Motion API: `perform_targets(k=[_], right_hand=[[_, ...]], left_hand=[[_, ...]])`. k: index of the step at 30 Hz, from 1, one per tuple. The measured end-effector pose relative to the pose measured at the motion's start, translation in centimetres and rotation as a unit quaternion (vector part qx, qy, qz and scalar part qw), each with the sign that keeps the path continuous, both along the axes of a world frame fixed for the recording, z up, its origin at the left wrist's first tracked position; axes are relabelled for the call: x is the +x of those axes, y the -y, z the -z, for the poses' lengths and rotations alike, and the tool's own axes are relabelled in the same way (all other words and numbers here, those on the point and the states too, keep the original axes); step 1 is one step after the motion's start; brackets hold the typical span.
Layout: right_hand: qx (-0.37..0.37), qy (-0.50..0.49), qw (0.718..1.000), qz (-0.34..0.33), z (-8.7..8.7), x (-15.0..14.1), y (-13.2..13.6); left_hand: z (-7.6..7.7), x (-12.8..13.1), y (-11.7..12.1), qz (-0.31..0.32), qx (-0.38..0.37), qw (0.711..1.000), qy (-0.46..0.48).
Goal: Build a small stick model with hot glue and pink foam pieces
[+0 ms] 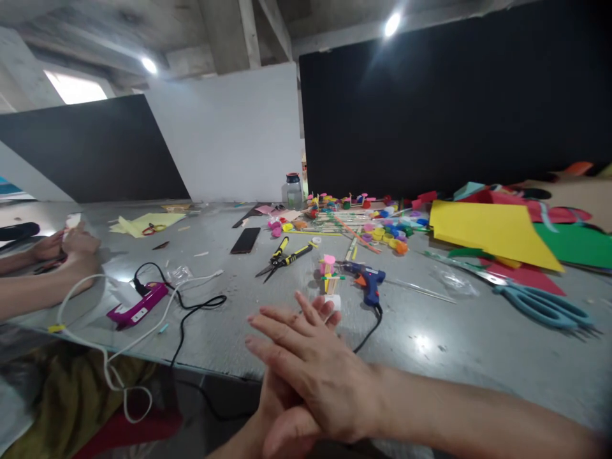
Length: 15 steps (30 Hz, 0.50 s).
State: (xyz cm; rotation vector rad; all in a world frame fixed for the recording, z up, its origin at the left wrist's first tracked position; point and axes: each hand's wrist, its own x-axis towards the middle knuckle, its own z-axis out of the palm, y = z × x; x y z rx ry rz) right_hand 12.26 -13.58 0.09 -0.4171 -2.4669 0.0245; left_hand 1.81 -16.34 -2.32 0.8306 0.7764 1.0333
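My right hand lies across my left hand, palm against palm, at the front edge of the grey table. The fingers of both are stretched out. Most of the left palm is covered, so whether anything lies between the palms is hidden. Just beyond the fingertips stands a small model of thin sticks with a pink top and a white base. A blue hot glue gun rests to its right, its cord running toward me. Yellow-and-black pliers lie to the left of the model, apart from my hands.
Colourful bottle caps and sticks spread behind. Large teal-handled scissors and yellow paper lie right. A phone, a purple power strip with loose cables and a bottle are farther left. Another person's hands work at far left.
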Motion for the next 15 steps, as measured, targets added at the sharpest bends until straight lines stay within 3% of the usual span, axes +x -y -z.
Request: perform_targets(k=[3, 9, 12, 15], right_hand=[[-0.017, 0.014, 0.999, -0.025, -0.7, -0.1, 0.0], [-0.044, 0.016, 0.997, 0.057, -1.6, 1.4, -0.9], [-0.060, 0.051, 0.997, -0.004, -2.4, 1.6, 0.0], [-0.056, 0.029, 0.998, -0.027, -3.3, 1.3, -0.2]], left_hand=[[-0.2, 0.9, -0.1, 0.003, -0.006, 0.998, 0.065], [-0.4, 2.1, -2.5, -0.042, 0.008, 0.988, 0.150], [-0.3, 2.3, -3.4, -0.056, 0.007, 0.983, 0.175], [-0.3, 2.9, -2.7, 0.003, -0.055, 0.972, 0.230]])
